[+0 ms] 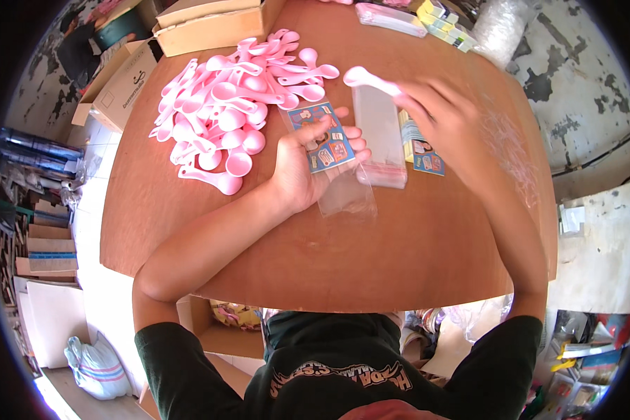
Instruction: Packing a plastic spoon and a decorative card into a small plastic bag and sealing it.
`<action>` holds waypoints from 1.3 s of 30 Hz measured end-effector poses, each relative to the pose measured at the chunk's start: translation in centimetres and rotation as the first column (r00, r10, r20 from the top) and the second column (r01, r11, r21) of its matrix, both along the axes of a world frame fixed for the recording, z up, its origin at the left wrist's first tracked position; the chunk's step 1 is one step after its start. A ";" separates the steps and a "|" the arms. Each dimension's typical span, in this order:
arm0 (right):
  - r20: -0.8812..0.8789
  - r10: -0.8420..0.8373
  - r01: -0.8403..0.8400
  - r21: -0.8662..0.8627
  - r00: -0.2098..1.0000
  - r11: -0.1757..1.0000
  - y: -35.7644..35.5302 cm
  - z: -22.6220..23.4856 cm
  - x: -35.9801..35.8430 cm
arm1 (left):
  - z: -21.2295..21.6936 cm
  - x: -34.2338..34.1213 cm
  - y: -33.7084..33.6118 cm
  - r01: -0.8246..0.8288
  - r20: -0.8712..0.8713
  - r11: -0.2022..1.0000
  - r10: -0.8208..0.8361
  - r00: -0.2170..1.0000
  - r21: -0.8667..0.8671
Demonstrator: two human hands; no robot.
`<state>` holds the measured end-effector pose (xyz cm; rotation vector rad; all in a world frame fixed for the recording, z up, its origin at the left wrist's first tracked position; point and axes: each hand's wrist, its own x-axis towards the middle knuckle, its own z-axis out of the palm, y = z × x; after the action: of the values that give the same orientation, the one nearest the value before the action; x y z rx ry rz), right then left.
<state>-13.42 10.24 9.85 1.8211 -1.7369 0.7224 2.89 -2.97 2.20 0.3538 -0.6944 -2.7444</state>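
My left hand (295, 166) lies palm up over the table, its thumb pressing a small blue printed card (332, 150) in a clear plastic bag (348, 197). The bag's loose end hangs below the palm. Pinched in the fingers of my right hand (442, 105) is a pink measuring spoon (372, 80), held in the air by its handle with the bowl toward the left. Under it lies a stack of clear plastic bags (379, 129). More printed cards (428, 162) lie beside that stack, partly hidden by my right hand. A large heap of pink measuring spoons (220, 105) covers the table's left side.
On the brown table (280, 259), a cardboard box (210, 26) stands at the far left. Packs of clear bags (390, 19) and yellow-and-white small boxes (444, 26) sit at the far edge. Thin plastic strips (514, 150) lie at the right. Another carton (122, 87) stands off the left edge.
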 end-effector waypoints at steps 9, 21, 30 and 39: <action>-0.169 0.061 -0.052 0.056 0.984 0.997 11.6 -3.9 6.2 | -0.3 -0.8 -1.2 -0.126 0.001 0.990 0.126 0.992 0.056; 0.954 0.014 -0.215 0.054 0.300 0.975 9.6 -3.7 9.3 | 1.7 -0.4 -0.4 -0.112 -0.134 0.987 0.127 0.983 0.112; 0.932 -0.134 -0.261 0.044 -0.336 0.964 7.6 -4.7 9.2 | 1.8 -0.1 0.6 -0.116 -0.067 0.989 0.110 0.992 -0.094; 0.963 -0.076 -0.211 0.021 -0.259 0.977 8.5 -3.8 8.8 | 1.1 -0.6 0.5 -0.129 0.014 0.986 0.132 0.991 -0.109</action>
<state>-4.57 18.74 6.06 1.1246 -2.5687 2.8868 2.33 -2.52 3.26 0.3901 -0.7923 -2.5717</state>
